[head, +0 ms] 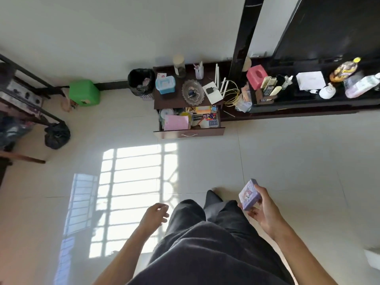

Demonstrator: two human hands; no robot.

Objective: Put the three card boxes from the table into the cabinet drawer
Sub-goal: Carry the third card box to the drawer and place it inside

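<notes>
My right hand [264, 210] holds a purple card box [249, 195] with a cartoon picture, low at the right, well short of the cabinet. My left hand [154, 215] hangs empty at my side, its fingers loosely curled. Ahead across the floor stands the dark brown cabinet [164, 101], and its drawer [189, 134] is pulled out. Inside the drawer lie a pink sheet, discs, coloured packets and a blue card box [213, 122] at the right end. The table is out of view.
On the cabinet top sit a blue container [165, 84], a glass dish [193, 91] and a white router [212, 91]. A black bin [141, 83] and green stool [84, 92] stand to the left. A long black TV shelf [308, 103] runs right. Pale tiled floor lies between.
</notes>
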